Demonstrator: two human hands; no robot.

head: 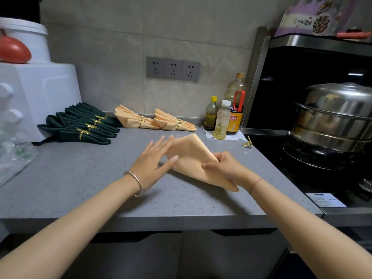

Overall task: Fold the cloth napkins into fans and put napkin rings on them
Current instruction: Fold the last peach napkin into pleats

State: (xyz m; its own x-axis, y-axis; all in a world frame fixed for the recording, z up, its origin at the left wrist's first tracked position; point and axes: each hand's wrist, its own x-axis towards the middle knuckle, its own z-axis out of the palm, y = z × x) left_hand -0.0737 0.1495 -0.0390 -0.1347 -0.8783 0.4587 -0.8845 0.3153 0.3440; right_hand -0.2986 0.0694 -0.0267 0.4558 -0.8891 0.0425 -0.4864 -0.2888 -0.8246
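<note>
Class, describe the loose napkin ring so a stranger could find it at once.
Find the steel pot on the right. At the grey counter's edge beside it, right of the bottles, lies a small gold ring. Unlike the other rings, it holds no napkin.

Soft, dim light falls evenly on the counter (70, 178), leaving faint shadows. Right of the counter, glare streaks the steel pot (338, 101); edges bow outward.
</note>
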